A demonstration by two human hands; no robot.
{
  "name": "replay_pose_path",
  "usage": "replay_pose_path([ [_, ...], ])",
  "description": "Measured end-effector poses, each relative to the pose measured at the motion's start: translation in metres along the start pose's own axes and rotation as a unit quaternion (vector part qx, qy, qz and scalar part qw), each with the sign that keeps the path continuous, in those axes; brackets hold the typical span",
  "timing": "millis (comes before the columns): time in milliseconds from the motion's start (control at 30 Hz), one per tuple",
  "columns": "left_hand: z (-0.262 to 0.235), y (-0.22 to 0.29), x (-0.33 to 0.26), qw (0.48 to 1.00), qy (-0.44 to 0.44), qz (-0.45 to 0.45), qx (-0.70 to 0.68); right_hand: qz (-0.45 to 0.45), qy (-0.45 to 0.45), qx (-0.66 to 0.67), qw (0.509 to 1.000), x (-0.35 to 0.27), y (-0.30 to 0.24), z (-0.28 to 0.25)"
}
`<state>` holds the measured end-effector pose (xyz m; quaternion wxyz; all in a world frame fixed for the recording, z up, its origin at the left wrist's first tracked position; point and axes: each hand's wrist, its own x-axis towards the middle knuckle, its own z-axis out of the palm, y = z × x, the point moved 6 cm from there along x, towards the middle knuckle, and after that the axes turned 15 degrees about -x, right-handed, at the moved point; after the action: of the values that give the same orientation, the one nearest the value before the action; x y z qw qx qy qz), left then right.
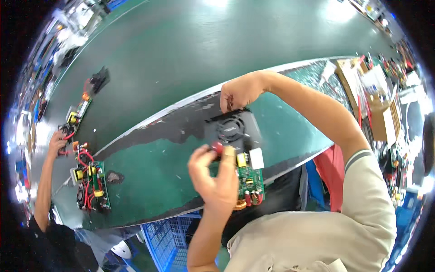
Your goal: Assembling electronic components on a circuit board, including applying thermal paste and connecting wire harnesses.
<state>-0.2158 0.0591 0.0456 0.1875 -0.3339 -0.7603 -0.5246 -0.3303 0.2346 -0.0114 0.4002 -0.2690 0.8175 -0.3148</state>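
In front of me is a black, flat housing with a round fan grille, slightly blurred. My right hand is closed on its far edge, the fingers bent down over a black strip. My left hand is at the near side, thumb and fingers curled around a small red round part. A green circuit board lies against the housing's near end, beside my left hand. It carries yellow parts, a copper-coloured coil and a white block. How board and housing join is hidden.
At left on the green table lies another circuit board with red wires. A co-worker's hand touches further wired parts. A blue crate stands below the table edge. Cardboard boxes are at right.
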Motion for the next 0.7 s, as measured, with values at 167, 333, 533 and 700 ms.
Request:
replay_pose_path([
  [167, -0.012, -0.016, 0.062, 0.996, -0.017, -0.039, 0.080, 0.015, 0.087, 0.162, 0.983, -0.031, 0.005, 0.032],
  [333, -0.002, -0.023, 0.083, 0.989, -0.077, -0.101, 0.071, 0.022, 0.249, 0.258, 0.933, -0.038, 0.023, 0.052],
  [533, 0.019, -0.007, 0.085, 0.983, -0.114, -0.058, 0.129, 0.064, 0.295, 0.328, 0.895, -0.048, 0.027, 0.071],
  [700, 0.029, -0.010, 0.092, 0.982, -0.129, -0.071, 0.122, 0.092, 0.311, 0.362, 0.874, -0.053, 0.032, 0.072],
])
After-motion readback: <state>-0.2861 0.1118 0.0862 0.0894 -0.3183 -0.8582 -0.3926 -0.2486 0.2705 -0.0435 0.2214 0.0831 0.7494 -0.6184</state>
